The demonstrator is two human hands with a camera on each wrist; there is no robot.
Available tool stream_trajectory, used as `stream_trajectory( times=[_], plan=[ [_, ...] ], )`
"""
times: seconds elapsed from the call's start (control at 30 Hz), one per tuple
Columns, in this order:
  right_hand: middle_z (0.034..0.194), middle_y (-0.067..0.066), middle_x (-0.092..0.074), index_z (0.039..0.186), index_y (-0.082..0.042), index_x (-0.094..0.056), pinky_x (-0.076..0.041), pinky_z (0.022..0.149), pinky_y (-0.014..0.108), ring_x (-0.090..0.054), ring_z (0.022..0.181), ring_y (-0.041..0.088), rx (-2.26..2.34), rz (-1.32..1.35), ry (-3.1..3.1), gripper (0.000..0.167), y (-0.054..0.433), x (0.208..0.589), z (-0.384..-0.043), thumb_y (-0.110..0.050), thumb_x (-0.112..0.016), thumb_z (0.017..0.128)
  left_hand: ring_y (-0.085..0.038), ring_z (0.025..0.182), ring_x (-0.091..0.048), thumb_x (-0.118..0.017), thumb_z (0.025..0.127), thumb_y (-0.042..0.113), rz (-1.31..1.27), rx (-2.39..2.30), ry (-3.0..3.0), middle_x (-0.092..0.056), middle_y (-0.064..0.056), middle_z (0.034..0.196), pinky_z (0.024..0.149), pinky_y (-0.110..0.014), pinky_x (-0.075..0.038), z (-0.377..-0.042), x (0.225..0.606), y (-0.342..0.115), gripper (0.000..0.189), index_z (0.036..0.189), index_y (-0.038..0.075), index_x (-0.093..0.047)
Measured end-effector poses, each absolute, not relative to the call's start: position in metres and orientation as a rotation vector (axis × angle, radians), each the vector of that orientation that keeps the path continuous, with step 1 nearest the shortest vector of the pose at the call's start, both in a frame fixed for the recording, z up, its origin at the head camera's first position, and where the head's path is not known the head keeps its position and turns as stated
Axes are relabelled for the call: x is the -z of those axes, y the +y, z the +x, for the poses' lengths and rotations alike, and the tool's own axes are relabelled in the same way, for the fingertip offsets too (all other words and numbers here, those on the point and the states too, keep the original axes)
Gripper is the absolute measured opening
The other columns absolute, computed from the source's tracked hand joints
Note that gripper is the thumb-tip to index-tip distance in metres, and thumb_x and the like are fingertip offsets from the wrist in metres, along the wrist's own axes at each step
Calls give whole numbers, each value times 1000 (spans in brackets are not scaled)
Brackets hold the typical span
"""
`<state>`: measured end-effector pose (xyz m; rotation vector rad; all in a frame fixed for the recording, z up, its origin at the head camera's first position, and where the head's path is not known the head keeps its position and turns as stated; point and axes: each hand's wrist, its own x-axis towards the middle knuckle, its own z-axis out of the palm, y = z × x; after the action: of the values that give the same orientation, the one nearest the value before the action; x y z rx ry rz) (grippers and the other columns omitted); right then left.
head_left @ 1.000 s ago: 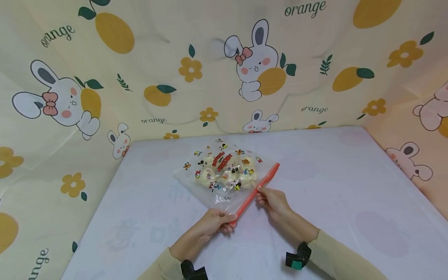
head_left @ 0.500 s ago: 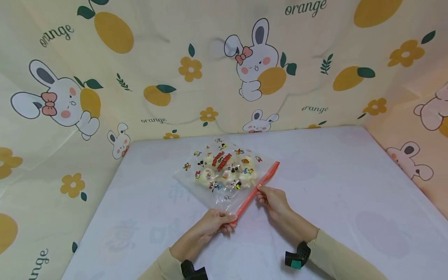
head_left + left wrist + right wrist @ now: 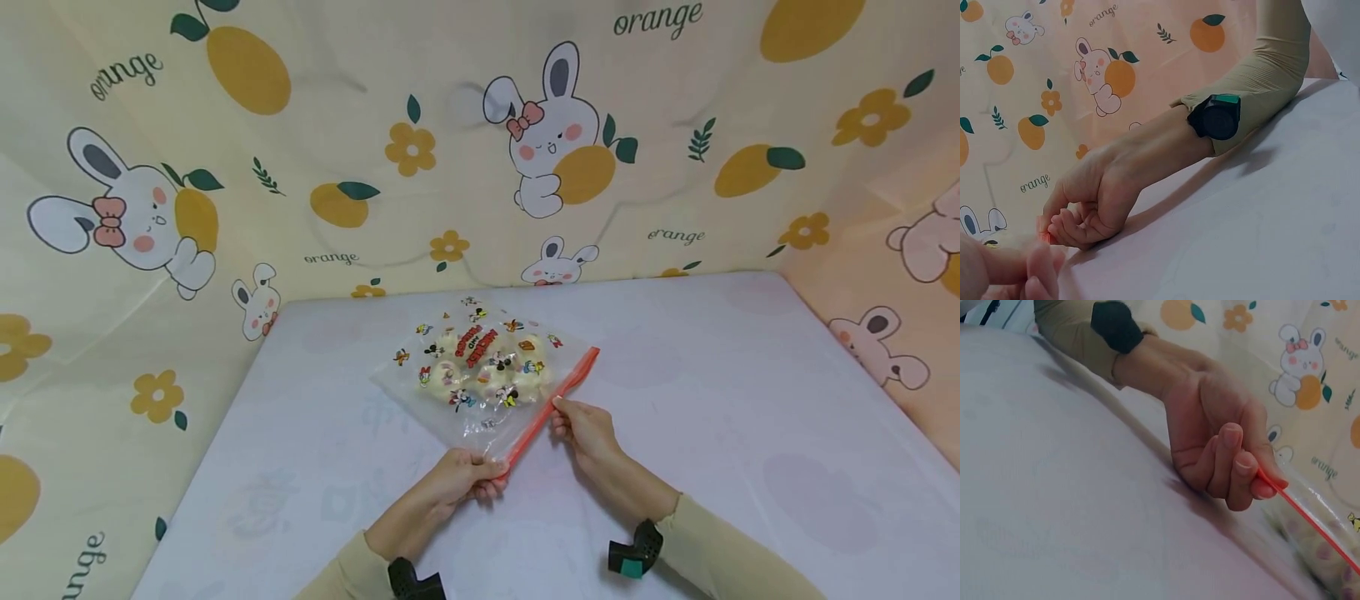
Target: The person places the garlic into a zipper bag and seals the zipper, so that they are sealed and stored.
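Observation:
A clear zip bag (image 3: pixel 423 408) with coloured cartoon prints lies flat on the table, turned diagonally. Round whitish things (image 3: pixel 450 379) show through its plastic; their kind is unclear. A red zip strip (image 3: pixel 536 425) runs along the edge nearest the person. At the strip's lower end my left hand (image 3: pixel 457 479) pinches the corner between thumb and fingers; the right wrist view shows this left hand (image 3: pixel 1216 437) from the side. My right hand (image 3: pixel 588 433) pinches the strip about midway up, its other fingers curled below. In the left wrist view the right hand (image 3: pixel 1094 200) appears beyond the blurred left fingertips (image 3: pixel 1041 272).
The white table (image 3: pixel 712 400) spreads around the bag on every side. Behind it hangs a cream cloth (image 3: pixel 450 83) printed with rabbits and oranges. Black devices (image 3: pixel 636 550) are strapped near both wrists, over beige sleeves.
Almost nothing differs. Both hands keep their grip on the red strip, and the bag stays in place. The right wrist has shifted slightly to the left.

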<state>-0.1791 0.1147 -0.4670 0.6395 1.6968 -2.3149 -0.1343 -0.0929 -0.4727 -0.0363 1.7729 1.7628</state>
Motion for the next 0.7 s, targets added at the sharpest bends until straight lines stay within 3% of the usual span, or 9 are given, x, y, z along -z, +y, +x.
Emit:
stream_trajectory(
  times=[0.4,0.7],
  plan=[
    [56,-8,-57,74,-11,-63,-45,49,12,-50,51,-1,2336,668,1681,22,113,468,-181,-10,-56,95,3,51,-56,-63,91,12,-37,-1765,1776,-64,11,58,49,-13,-43,-133,473,-93,17,90,-4,-68],
    [58,-9,-57,78,-9,-62,-45,51,12,-50,53,-1,2349,697,1681,18,111,465,-181,-11,-57,95,3,51,-55,-62,92,11,-39,-1757,1776,-64,11,58,49,-13,-43,-135,474,-91,22,96,-11,-66]
  ],
)
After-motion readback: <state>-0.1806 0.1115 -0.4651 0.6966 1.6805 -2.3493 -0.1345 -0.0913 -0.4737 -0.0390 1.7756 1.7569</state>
